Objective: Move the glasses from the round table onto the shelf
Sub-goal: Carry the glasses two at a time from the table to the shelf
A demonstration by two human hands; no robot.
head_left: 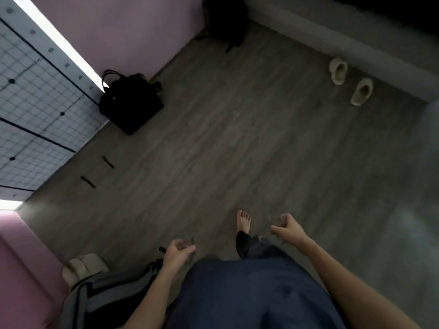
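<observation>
We carry a clear glass [184,243] in the curled left hand [177,254] at 6 o'clock and another glass [276,223] in the right hand [288,227] at 5, so walk steadily, both upright, toward the unseen shelf.

Readable text: none — no word, number, brand or sign can be made out anywhere in the view.
Black bag [131,103]: at about ten o'clock, dark all over, no logo or tag legible.
Wire grid panel [31,110]: at nine o'clock, only small dark clips and pale tabs, too blurred to show any marking.
Slippers [349,80]: at about one o'clock, plain pale, no print seen.
Floor [237,138]: short dark strips at eight o'clock — they carry no lettering.
</observation>
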